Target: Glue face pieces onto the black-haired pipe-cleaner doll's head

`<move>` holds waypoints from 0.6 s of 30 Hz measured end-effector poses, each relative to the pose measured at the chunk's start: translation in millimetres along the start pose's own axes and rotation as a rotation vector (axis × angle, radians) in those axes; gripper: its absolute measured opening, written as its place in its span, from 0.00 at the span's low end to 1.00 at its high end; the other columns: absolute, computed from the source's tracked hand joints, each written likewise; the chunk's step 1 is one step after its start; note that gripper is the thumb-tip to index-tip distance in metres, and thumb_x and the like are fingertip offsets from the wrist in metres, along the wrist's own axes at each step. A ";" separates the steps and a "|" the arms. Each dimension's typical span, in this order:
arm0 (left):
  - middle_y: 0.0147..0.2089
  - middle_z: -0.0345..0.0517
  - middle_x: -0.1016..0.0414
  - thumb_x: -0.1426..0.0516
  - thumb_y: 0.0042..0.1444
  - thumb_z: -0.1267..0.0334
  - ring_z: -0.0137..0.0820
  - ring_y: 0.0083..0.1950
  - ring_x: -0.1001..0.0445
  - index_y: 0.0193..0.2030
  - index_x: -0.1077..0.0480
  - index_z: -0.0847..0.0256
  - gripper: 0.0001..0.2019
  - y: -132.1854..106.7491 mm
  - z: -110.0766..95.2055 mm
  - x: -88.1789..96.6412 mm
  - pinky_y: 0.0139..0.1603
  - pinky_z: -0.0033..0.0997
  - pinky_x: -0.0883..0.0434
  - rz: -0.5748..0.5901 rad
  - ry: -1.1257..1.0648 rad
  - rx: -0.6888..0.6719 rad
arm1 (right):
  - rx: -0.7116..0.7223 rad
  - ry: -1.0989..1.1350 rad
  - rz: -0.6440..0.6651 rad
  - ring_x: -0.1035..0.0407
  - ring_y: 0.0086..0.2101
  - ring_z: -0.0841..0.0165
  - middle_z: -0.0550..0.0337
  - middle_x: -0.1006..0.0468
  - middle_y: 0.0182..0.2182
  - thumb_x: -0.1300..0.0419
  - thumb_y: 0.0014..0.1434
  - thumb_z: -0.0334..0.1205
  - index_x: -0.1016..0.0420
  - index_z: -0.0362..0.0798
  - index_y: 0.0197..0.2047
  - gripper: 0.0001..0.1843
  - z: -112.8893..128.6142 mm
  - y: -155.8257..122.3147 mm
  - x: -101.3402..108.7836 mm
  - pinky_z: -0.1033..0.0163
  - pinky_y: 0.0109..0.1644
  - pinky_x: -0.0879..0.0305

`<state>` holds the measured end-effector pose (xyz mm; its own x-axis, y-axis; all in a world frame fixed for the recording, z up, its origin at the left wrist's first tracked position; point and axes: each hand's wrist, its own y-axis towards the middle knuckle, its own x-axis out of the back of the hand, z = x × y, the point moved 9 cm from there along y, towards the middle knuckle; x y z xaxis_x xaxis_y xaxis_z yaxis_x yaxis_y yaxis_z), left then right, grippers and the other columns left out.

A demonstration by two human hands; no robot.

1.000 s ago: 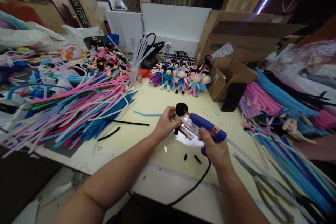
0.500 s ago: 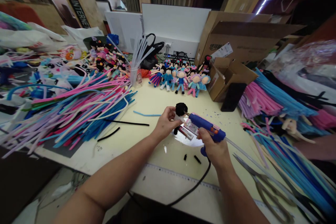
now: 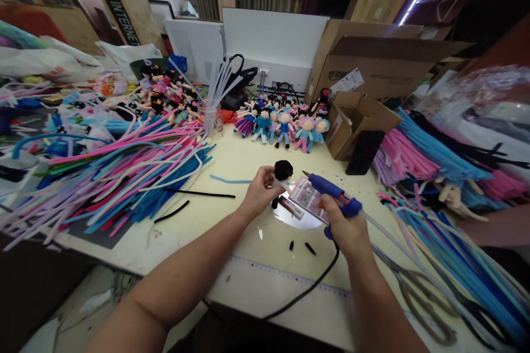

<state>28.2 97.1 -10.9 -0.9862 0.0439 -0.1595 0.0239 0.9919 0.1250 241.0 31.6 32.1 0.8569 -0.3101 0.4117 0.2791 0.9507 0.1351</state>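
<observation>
My left hand (image 3: 260, 192) is closed around a small doll with a round black head (image 3: 283, 170), held upright over the pale yellow table (image 3: 232, 220). My right hand (image 3: 345, 230) grips a blue glue gun (image 3: 333, 195) whose nozzle points left and stands a short gap away from the doll's head. A black cord (image 3: 306, 289) runs from the gun toward me. Beneath the hands lie a printed card (image 3: 307, 198) and a shiny round disc (image 3: 296, 218).
Heaps of coloured pipe cleaners (image 3: 124, 171) cover the left, and more (image 3: 439, 176) lie on the right. Finished dolls (image 3: 285, 121) line the back beside cardboard boxes (image 3: 360, 116). Scissors (image 3: 418, 298) lie at the right front. A cup of clear sticks (image 3: 213, 113) stands behind.
The glue gun's nozzle has drawn back to the right, away from the doll's head it was touching. My left hand kept the doll almost still.
</observation>
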 end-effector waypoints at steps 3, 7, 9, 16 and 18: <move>0.36 0.40 0.24 0.35 0.39 0.68 0.29 0.39 0.25 0.39 0.38 0.59 0.21 0.5 3.2 -1.3 0.43 0.30 0.33 0.020 -0.044 0.026 | -0.064 -0.030 -0.026 0.33 0.20 0.68 0.58 0.22 0.23 0.40 0.52 0.57 0.19 0.43 0.38 0.25 -12.8 4.9 16.9 0.65 0.22 0.37; 0.38 0.41 0.24 0.35 0.38 0.68 0.30 0.39 0.25 0.41 0.38 0.59 0.23 0.3 5.7 -3.9 0.45 0.32 0.32 0.040 -0.089 0.075 | -0.151 -0.170 -0.136 0.35 0.19 0.69 0.61 0.26 0.21 0.40 0.51 0.60 0.20 0.43 0.40 0.27 -41.1 0.3 52.8 0.65 0.19 0.39; 0.37 0.41 0.24 0.35 0.37 0.67 0.30 0.39 0.25 0.42 0.38 0.59 0.23 -0.3 6.3 -5.6 0.44 0.32 0.32 0.054 -0.089 0.096 | -0.196 -0.238 -0.152 0.35 0.20 0.68 0.60 0.26 0.22 0.40 0.51 0.60 0.21 0.43 0.41 0.28 -58.8 -5.7 65.5 0.65 0.18 0.39; 0.33 0.40 0.25 0.35 0.38 0.65 0.31 0.36 0.25 0.44 0.36 0.61 0.24 -1.3 8.0 -8.1 0.40 0.33 0.32 0.094 -0.086 0.099 | -0.119 -0.381 -0.118 0.33 0.22 0.64 0.61 0.27 0.18 0.41 0.51 0.59 0.21 0.46 0.39 0.25 -88.6 -15.3 77.0 0.60 0.29 0.37; 0.32 0.39 0.25 0.35 0.38 0.65 0.31 0.35 0.26 0.44 0.36 0.61 0.24 -0.8 8.0 -8.0 0.40 0.33 0.32 0.096 -0.093 0.097 | -0.080 -0.408 -0.093 0.32 0.25 0.63 0.59 0.26 0.20 0.42 0.51 0.59 0.22 0.46 0.36 0.24 -89.7 -19.6 77.6 0.59 0.32 0.37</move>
<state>37.4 96.9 -17.6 -0.9594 0.1453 -0.2417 0.1374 0.9893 0.0494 340.9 -11.0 -19.5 0.5893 -0.3543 0.7261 0.3937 0.9107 0.1249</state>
